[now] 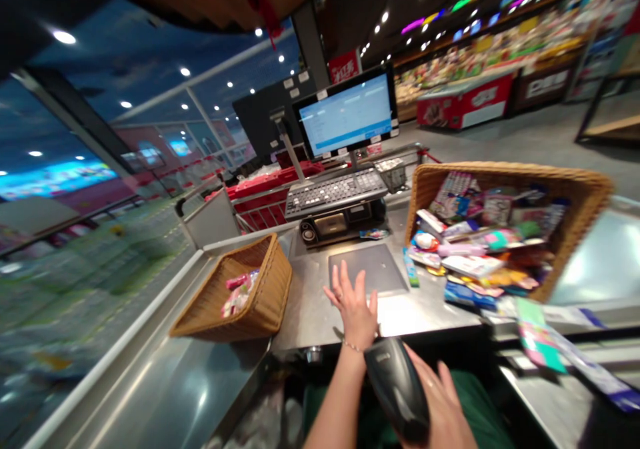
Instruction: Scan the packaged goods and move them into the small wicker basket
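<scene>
- Supermarket checkout lane under ceiling spotlights, with a brushed-steel counter (313,316) stretching out ahead on my feed.
- Right hand (443,406) is closed around a black handheld barcode scanner (397,389), close to the counter's near edge.
- Left hand (354,306) is wide open and empty, fingers spread, just below a flat dark-grey scanner plate (367,269). I cannot tell whether it touches the steel.
- Right of the plate, a large woven wicker basket (510,177) lies tilted, heaped with colourful packaged goods (480,242), and some have slid out onto the counter.
- Left of the plate, a smaller woven wicker basket (267,269) holds a few pink packets (239,294).
- Risks, as I judge them: a loosened grip could drop the scanner over the near edge, and a knock to the tilted basket could spill more packets.
- A flat green-and-pink packet (539,336) sits low at the right, where a careless sleeve could catch it.
- Open steel lies between the plate and the smaller basket, but the loose goods crowd the right side. Behind the plate, a black keyboard (335,192) and a bright monitor (345,112) limit reach.
</scene>
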